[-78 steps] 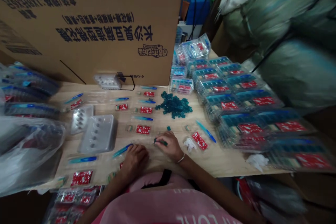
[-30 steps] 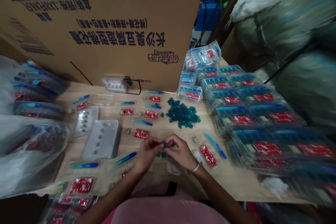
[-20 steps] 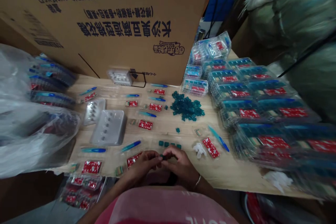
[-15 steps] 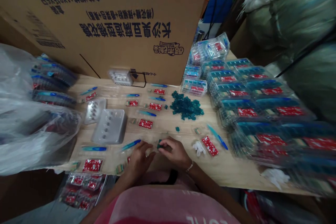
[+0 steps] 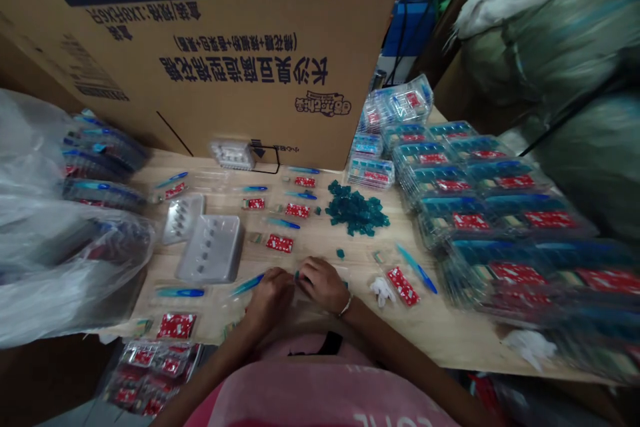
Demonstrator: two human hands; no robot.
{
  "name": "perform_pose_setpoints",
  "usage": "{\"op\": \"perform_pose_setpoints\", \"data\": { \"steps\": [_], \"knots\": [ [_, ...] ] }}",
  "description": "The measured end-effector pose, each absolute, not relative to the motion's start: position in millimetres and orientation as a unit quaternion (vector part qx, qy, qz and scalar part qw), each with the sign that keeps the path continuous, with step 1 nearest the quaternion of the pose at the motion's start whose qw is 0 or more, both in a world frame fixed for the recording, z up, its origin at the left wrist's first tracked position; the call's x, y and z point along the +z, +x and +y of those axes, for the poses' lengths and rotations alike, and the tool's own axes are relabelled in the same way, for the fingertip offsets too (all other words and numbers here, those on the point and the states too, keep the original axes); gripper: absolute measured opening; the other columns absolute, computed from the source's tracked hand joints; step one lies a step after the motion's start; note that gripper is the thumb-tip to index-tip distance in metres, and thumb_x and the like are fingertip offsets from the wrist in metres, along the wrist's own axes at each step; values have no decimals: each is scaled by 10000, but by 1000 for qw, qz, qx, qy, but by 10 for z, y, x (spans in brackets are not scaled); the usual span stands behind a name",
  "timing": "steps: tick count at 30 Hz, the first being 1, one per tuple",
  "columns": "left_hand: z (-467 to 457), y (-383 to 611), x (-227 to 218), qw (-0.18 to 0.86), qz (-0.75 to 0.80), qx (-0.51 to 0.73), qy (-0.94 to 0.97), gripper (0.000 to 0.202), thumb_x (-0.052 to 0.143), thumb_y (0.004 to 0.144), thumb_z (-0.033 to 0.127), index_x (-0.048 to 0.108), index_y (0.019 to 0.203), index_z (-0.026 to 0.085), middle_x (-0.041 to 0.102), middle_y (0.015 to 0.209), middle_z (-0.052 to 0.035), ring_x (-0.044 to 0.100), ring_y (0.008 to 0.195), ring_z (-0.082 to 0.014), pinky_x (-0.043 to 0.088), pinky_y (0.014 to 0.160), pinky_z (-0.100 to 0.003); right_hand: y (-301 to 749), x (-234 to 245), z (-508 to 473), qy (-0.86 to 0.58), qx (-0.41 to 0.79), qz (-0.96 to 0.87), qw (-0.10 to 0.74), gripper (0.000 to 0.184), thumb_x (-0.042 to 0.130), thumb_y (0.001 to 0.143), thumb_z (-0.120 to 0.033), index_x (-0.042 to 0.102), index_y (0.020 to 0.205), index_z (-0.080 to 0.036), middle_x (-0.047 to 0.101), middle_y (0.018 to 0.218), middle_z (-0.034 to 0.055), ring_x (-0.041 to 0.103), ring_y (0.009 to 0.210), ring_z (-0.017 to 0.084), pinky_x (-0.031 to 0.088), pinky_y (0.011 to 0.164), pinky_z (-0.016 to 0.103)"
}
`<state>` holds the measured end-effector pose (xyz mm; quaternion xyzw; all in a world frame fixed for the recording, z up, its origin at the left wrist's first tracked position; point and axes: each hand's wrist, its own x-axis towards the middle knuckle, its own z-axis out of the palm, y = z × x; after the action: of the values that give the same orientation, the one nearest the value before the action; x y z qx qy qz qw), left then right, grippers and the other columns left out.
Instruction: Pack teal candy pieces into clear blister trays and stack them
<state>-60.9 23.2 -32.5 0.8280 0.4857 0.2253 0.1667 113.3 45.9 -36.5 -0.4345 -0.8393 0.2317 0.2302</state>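
Close to the table's near edge, my left hand (image 5: pixel 271 293) and my right hand (image 5: pixel 323 285) meet with fingers curled, fingertips nearly touching. A small teal piece (image 5: pixel 297 275) shows at my right fingertips. What my left fingers pinch is hidden. A clear plastic tray, hard to make out, lies under and beside my right hand. Next to my left hand is a blue pen-like stick (image 5: pixel 249 285) in a clear tray. Beyond my right hand lie a loose teal piece (image 5: pixel 341 253) and a heap of teal pieces (image 5: pixel 356 208).
Clear trays with red packets (image 5: pixel 279 243) and blue sticks lie about the table. White moulded trays (image 5: pixel 213 250) sit at left, beside a plastic bag (image 5: pixel 75 247). Stacked filled trays (image 5: pixel 470 220) line the right. A large carton (image 5: pixel 240 107) stands behind; crumpled white tissue (image 5: pixel 383 290) lies right.
My hands have come together; my right hand has moved slightly left with the teal piece, and its fingers have curled inward. The whole view has shifted slightly as my head moved.
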Motion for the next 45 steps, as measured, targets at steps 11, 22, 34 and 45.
{"op": "perform_pose_setpoints", "data": {
  "steps": [11,22,34,45],
  "knots": [
    [284,-553,-280,160,515,181,822,179,468,748,72,614,746,175,622,726,-47,587,694,-170,447,651,-264,1149,-358,620,-473,365,-767,234,141,639,658,-48,593,705,-172,589,750,-5,563,719,132,420,665,227],
    [416,-492,-158,213,502,134,827,196,453,806,125,612,705,179,610,732,-40,586,684,-160,416,619,-240,1288,-144,877,-477,241,-824,188,81,609,743,-115,648,722,-183,629,750,5,565,699,137,392,632,230],
    [431,-474,-134,246,530,278,762,132,470,815,186,601,808,173,628,790,-54,600,765,-173,469,692,-274,1496,-191,1645,-583,82,-793,160,142,481,835,-179,613,784,-177,647,832,69,493,856,210,292,763,320],
    [449,-338,-62,308,523,287,741,133,505,778,236,625,763,181,637,749,-50,593,718,-180,461,660,-295,1395,-26,1846,-606,89,-775,153,155,516,768,-100,629,838,-180,676,865,73,552,876,213,333,758,309]
  ]
}}
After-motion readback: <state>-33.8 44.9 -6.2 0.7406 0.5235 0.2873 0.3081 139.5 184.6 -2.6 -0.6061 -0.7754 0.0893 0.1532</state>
